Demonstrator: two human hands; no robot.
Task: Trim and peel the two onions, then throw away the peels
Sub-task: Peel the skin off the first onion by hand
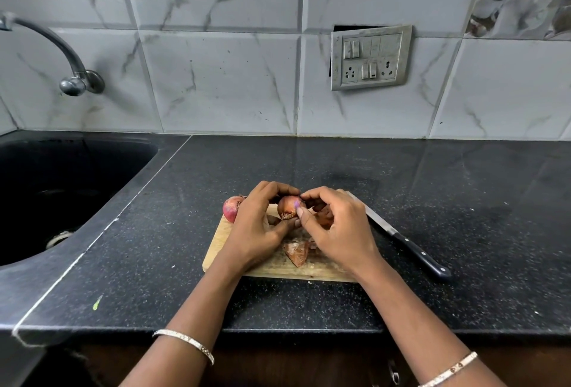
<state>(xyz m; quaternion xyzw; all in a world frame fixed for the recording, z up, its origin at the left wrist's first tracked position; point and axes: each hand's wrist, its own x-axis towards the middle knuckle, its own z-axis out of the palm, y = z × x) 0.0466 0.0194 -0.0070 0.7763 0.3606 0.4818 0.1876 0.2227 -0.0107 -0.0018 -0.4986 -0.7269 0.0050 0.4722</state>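
— Black speckled worktop [340, 303], wooden cutting board [216, 244] on it. Where are the onions?

— One onion [288, 206] is gripped by the left hand [258, 226]; the right hand [335, 229] pinches its skin. The second onion [231, 207] rests at the board's far left corner. Loose peels [297, 252] lie on the board, the knife [401, 237] just beside it.

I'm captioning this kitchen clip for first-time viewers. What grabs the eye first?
Two hands meet mid-frame over a wooden cutting board: the left hand grips an onion while the right hand picks at its skin. A second onion sits at the board's far left, loose peels lie near its front, and a knife rests just right.
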